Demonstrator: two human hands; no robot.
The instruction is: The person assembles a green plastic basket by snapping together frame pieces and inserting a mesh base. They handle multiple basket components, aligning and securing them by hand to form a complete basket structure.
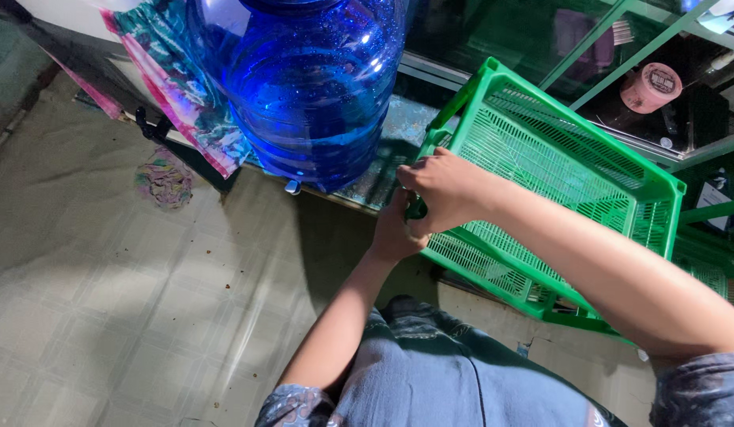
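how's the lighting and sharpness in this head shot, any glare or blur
Head view: uneven light, with a bright patch on the tiled floor and dim surroundings; the big blue water jug shows speckled highlights; glare streaks run across the floor near the left hand; the right hand on the green crate is fairly sharp; the glass shelf behind is dark with reflections.

We seem to be in a small shop or a stockroom. At twelve o'clock a big blue water jug (pixel 312 87) stands on a low ledge, with a patterned cloth (pixel 185 95) hanging beside it at eleven. At two o'clock a green-framed glass shelf (pixel 620 47) carries a pink roll (pixel 650 87) and other small goods. A green plastic crate (pixel 557 182) leans at three o'clock. Worn, stained floor tiles (pixel 106 300) spread toward eight o'clock.
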